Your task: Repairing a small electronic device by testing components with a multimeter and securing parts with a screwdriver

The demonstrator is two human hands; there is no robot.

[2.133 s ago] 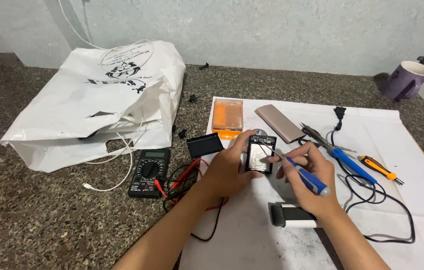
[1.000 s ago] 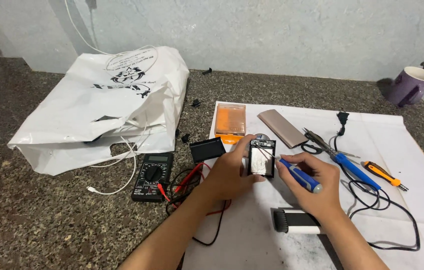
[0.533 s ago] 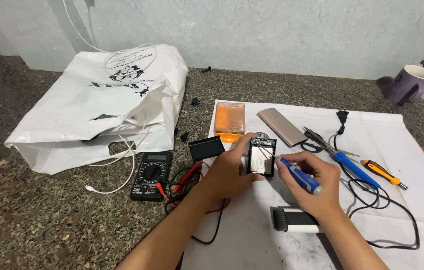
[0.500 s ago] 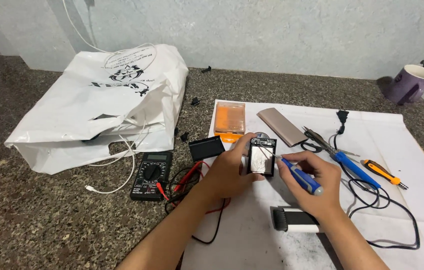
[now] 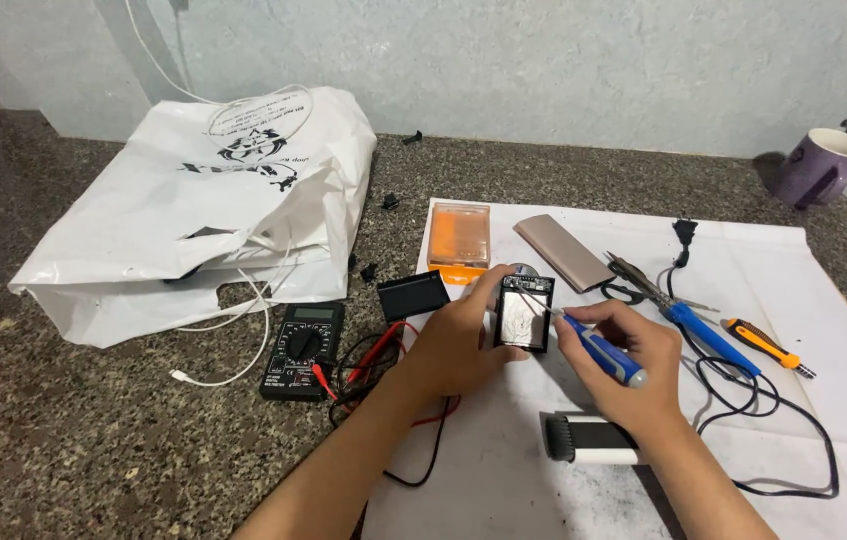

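My left hand grips a small black opened device, upright, with a pale patch inside it. My right hand holds a blue-handled screwdriver whose thin tip touches the upper part of the device. Both hands hover above a white paper sheet spread on the dark granite counter. A white and black cylindrical part lies just under my right wrist.
A black multimeter with red and black leads lies left of my hands. Behind are an orange box, a tan flat case, a black lid, a blue soldering iron, an orange screwdriver, a purple mug and a white plastic bag.
The hands stay on the device and screwdriver; the screwdriver tip has shifted slightly on the device. The view has drifted a little.
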